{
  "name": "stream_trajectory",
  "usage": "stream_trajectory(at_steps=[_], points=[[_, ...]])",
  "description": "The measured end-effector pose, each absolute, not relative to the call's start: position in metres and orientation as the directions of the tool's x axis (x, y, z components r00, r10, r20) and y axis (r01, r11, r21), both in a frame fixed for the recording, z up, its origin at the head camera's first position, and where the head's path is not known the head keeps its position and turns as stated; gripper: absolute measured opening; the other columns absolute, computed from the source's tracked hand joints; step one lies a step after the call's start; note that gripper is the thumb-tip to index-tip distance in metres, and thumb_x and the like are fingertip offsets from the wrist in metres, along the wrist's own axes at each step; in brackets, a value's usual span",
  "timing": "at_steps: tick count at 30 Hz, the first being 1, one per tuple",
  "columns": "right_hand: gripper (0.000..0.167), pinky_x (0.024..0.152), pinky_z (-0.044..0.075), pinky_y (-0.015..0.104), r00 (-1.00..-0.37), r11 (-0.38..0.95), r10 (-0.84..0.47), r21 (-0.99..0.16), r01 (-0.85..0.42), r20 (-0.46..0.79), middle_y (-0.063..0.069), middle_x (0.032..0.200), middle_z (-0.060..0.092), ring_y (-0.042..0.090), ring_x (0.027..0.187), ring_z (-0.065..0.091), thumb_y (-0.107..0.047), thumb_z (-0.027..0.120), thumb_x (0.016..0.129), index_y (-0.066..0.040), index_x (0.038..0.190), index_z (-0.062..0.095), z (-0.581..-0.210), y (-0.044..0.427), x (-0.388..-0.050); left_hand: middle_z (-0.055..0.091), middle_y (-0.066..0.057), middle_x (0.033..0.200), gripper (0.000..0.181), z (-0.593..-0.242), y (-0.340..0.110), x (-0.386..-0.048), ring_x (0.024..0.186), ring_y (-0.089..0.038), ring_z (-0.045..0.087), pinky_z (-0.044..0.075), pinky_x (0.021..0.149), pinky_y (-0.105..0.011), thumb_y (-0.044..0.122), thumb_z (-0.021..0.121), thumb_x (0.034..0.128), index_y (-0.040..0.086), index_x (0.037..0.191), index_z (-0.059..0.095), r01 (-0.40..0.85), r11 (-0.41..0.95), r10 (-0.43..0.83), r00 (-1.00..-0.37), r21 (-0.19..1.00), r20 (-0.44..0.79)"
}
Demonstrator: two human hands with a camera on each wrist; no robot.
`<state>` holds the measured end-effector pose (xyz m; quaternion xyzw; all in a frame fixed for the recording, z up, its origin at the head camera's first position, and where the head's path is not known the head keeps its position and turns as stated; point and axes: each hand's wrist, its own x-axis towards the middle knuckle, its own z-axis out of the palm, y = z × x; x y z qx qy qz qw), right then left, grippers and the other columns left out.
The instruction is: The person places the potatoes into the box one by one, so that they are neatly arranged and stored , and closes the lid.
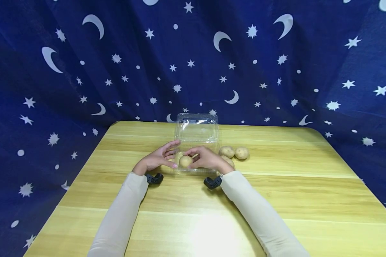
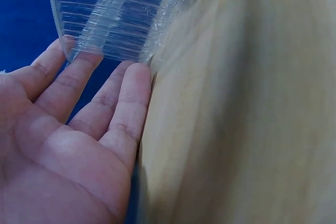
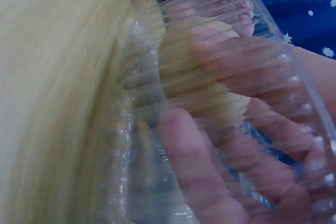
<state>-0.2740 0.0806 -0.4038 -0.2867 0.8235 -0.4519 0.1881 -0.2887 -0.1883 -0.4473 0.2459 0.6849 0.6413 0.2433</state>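
Observation:
A clear plastic clamshell box stands on the table with its lid raised at the back. Inside its lower half, my right hand holds a potato between thumb and fingers, near the left end. Through the ribbed wall, the right wrist view shows that potato with the fingers about it. My left hand is at the box's left side, fingers fairly straight. In the left wrist view, its fingertips touch or nearly touch the ribbed plastic; the palm holds nothing.
Just right of the box lie more potatoes: one at the back, another farther right, and a third partly behind my right wrist. The wooden table ends at a blue curtain with moons and stars.

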Motion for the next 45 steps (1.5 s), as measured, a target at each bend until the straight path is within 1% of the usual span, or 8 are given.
stream_trajectory(at_steps=[4, 8, 12, 15, 23, 29, 37, 45], points=[[0.05, 0.099, 0.063, 0.039, -0.747, 0.43, -0.661, -0.855, -0.29, -0.079, 0.027, 0.138, 0.068, 0.041, 0.118, 0.072, 0.008, 0.078, 0.092, 0.01, 0.141, 0.064, -0.405, 0.077, -0.276, 0.004, -0.019, 0.181, 0.11, -0.446, -0.188, -0.287, 0.164, -0.045, 0.013, 0.022, 0.132, -0.058, -0.003, 0.08, 0.0921, 0.003, 0.174, 0.007, 0.015, 0.054, 0.651, -0.759, 0.998, -0.024], [0.049, 0.102, 0.061, 0.041, -0.734, 0.427, -0.67, -0.868, -0.256, -0.114, 0.028, 0.143, 0.065, 0.043, 0.124, 0.069, 0.008, 0.076, 0.095, 0.01, 0.142, 0.063, -0.408, 0.076, -0.279, 0.004, -0.019, 0.181, 0.111, -0.445, -0.188, -0.286, 0.164, -0.044, 0.013, 0.023, 0.132, -0.058, -0.002, 0.082, 0.0914, 0.004, 0.174, 0.007, 0.011, 0.054, 0.646, -0.763, 0.998, -0.026], [0.049, 0.105, 0.059, 0.043, -0.719, 0.416, -0.682, -0.88, -0.228, -0.136, 0.027, 0.147, 0.063, 0.043, 0.129, 0.065, 0.007, 0.075, 0.096, 0.01, 0.143, 0.062, -0.41, 0.076, -0.282, 0.005, -0.018, 0.181, 0.11, -0.445, -0.188, -0.286, 0.165, -0.044, 0.013, 0.022, 0.132, -0.057, -0.004, 0.081, 0.0918, 0.004, 0.174, 0.008, 0.012, 0.06, 0.64, -0.768, 0.998, -0.029], [0.049, 0.107, 0.058, 0.044, -0.714, 0.413, -0.684, -0.887, -0.205, -0.153, 0.027, 0.148, 0.061, 0.042, 0.131, 0.062, 0.007, 0.074, 0.096, 0.01, 0.143, 0.062, -0.411, 0.075, -0.283, 0.005, -0.018, 0.181, 0.108, -0.445, -0.188, -0.286, 0.165, -0.043, 0.013, 0.021, 0.133, -0.056, -0.005, 0.079, 0.0923, 0.003, 0.173, 0.008, 0.018, 0.063, 0.639, -0.769, 0.998, -0.026], [0.051, 0.112, 0.054, 0.045, -0.721, 0.414, -0.668, -0.897, -0.154, -0.184, 0.028, 0.144, 0.064, 0.041, 0.132, 0.061, 0.006, 0.074, 0.095, 0.012, 0.143, 0.06, -0.411, 0.076, -0.284, 0.006, -0.018, 0.181, 0.107, -0.446, -0.187, -0.287, 0.164, -0.043, 0.015, 0.022, 0.133, -0.055, -0.007, 0.078, 0.0923, 0.003, 0.173, 0.008, 0.023, 0.055, 0.636, -0.771, 0.998, -0.017], [0.05, 0.113, 0.053, 0.046, -0.727, 0.407, -0.664, -0.899, -0.159, -0.173, 0.025, 0.146, 0.063, 0.04, 0.132, 0.061, 0.004, 0.076, 0.095, 0.011, 0.142, 0.062, -0.412, 0.076, -0.283, 0.005, -0.019, 0.181, 0.107, -0.446, -0.187, -0.286, 0.164, -0.044, 0.014, 0.022, 0.133, -0.055, -0.008, 0.078, 0.092, 0.002, 0.173, 0.008, 0.019, 0.05, 0.634, -0.773, 0.999, -0.017], [0.056, 0.111, 0.056, 0.045, -0.739, 0.361, -0.661, -0.919, -0.161, -0.13, 0.027, 0.142, 0.065, 0.042, 0.128, 0.065, 0.005, 0.077, 0.093, 0.013, 0.144, 0.059, -0.409, 0.079, -0.281, 0.005, -0.019, 0.181, 0.107, -0.446, -0.186, -0.287, 0.164, -0.044, 0.014, 0.024, 0.132, -0.056, -0.007, 0.077, 0.0931, 0.003, 0.173, 0.007, 0.006, 0.055, 0.638, -0.769, 0.998, -0.03], [0.054, 0.109, 0.057, 0.044, -0.752, 0.339, -0.652, -0.925, -0.171, -0.1, 0.025, 0.141, 0.067, 0.038, 0.126, 0.067, 0.0, 0.078, 0.095, 0.011, 0.145, 0.059, -0.404, 0.087, -0.279, 0.006, -0.019, 0.181, 0.107, -0.447, -0.187, -0.288, 0.164, -0.044, 0.014, 0.021, 0.133, -0.055, -0.006, 0.078, 0.0925, 0.003, 0.173, 0.008, 0.025, 0.063, 0.639, -0.769, 0.998, -0.021]])
